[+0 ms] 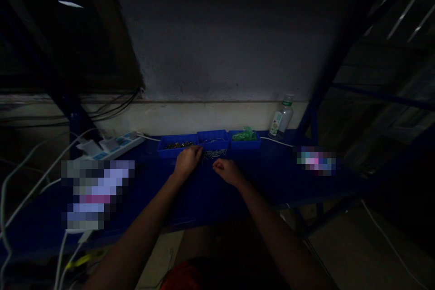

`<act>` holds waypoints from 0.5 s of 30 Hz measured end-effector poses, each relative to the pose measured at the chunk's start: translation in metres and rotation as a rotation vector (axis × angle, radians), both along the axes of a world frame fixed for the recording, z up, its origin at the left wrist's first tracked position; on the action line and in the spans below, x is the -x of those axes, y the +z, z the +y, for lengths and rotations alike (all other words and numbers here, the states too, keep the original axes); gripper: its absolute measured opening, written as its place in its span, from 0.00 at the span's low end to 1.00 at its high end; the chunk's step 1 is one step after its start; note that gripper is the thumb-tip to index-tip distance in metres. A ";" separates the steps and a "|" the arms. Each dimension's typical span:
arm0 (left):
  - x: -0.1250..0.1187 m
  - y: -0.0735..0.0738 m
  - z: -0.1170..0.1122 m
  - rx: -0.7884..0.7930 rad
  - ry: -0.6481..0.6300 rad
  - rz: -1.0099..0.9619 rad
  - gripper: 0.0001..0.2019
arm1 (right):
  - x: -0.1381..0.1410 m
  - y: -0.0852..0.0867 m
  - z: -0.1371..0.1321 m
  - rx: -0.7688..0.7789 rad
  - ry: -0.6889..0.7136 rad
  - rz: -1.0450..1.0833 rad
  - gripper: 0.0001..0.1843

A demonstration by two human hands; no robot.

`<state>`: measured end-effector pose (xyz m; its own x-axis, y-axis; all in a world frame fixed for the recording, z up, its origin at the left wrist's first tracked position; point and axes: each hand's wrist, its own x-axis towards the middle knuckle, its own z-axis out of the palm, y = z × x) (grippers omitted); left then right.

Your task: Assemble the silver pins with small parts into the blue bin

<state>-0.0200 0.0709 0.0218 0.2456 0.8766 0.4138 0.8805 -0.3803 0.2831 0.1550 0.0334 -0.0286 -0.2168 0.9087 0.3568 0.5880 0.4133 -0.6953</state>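
My left hand (188, 161) is curled in front of the left blue bin (163, 148), its fingertips pinched together near the bin's front edge. Small shiny metal parts (180, 145) lie in that bin. To the right, my right hand (227, 171) rests low over the table, thumb and fingers drawn together. Whatever either hand holds is too small and dark to make out. Between and just beyond the hands lies a loose pile of thin silvery pins or screws (216, 153). The middle blue bin (213, 141) contains a few thin pieces.
A right blue bin (244, 144) holds green plastic pieces (245, 135). Beside it stands a clear bottle (282, 118). A white power strip (117, 145) with plugs and cables lies at the left of the blue table (197, 204). Blurred-out bright objects sit at both sides.
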 end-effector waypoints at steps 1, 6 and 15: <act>0.003 -0.005 -0.006 0.037 -0.015 0.025 0.18 | 0.000 0.000 0.000 0.002 0.006 0.000 0.06; 0.005 -0.020 -0.021 0.096 0.022 0.099 0.16 | -0.001 0.001 -0.002 -0.006 0.009 0.013 0.06; 0.002 -0.019 -0.021 0.077 0.028 0.166 0.13 | -0.001 0.000 0.000 0.007 0.019 0.017 0.06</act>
